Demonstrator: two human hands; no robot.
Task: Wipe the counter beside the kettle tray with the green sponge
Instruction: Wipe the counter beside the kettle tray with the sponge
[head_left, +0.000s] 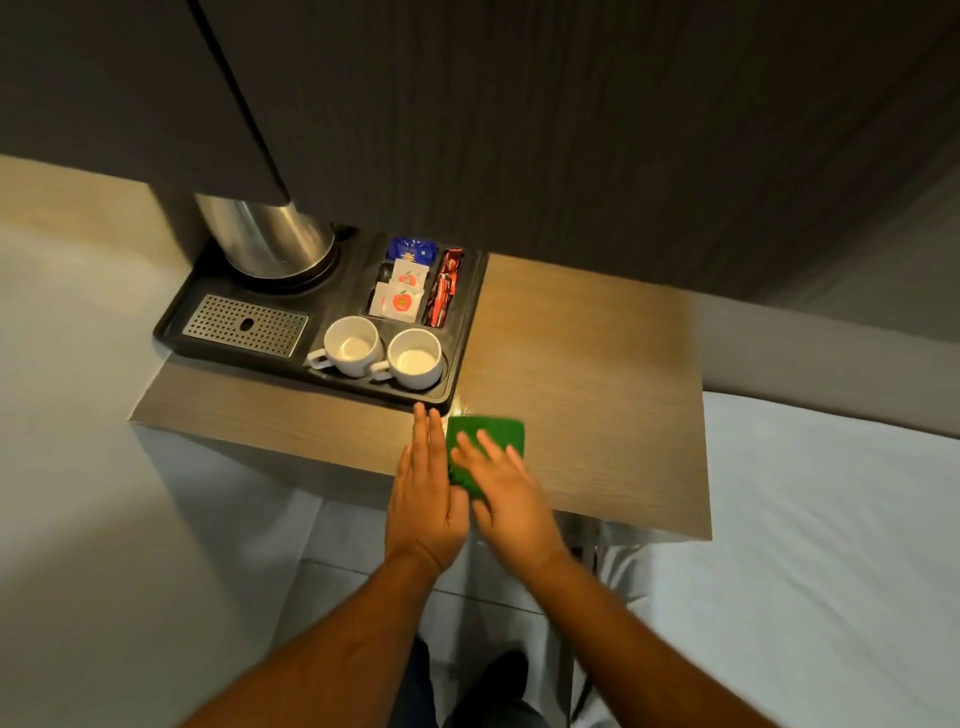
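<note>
A green sponge (493, 432) lies flat on the wooden counter (587, 395), just in front of the near right corner of the black kettle tray (457, 358). My right hand (511, 493) rests on top of the sponge with its fingers spread, pressing it down. My left hand (423, 493) lies flat on the counter right beside the sponge's left edge, fingers straight and together, fingertips almost at the tray's corner. It holds nothing. A small glossy patch shows on the counter between the tray corner and the sponge.
The tray carries a steel kettle (270, 241), a metal drip grid (244, 325), two white cups (384, 353) and several sachets (415, 286). A dark cabinet hangs over the kettle. A white bed (831, 545) lies to the right; the counter's front edge drops off below my hands.
</note>
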